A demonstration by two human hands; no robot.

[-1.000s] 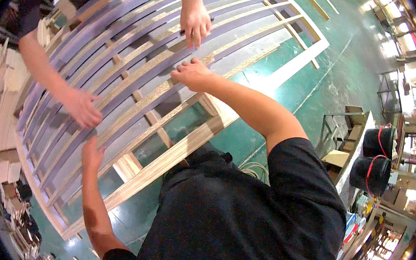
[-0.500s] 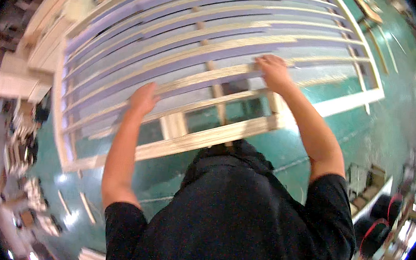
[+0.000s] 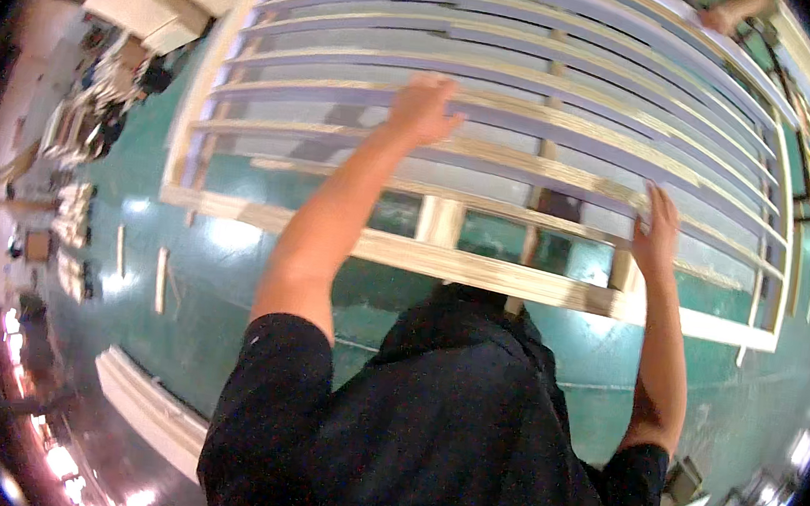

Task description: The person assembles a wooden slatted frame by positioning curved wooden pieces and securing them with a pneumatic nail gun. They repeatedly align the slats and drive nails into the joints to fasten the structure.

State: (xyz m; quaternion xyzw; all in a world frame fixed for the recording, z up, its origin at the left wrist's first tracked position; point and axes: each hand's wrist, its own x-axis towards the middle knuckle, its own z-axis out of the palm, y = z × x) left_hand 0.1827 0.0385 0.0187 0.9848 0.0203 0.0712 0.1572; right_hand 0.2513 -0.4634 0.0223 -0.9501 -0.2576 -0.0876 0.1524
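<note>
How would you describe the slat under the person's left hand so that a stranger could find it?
Start at the large wooden slatted frame lying over the green floor. Count up from its thick near rail to the long pale slat about midway. Only this one has the left hand lying on it.

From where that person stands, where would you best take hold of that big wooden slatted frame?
By one long slat, from the near side, reaching over the thick bottom rail. The frame lies flat and wide, so two spread hands suit it: the left hand and right hand rest well apart on its slats, palms down.
</note>
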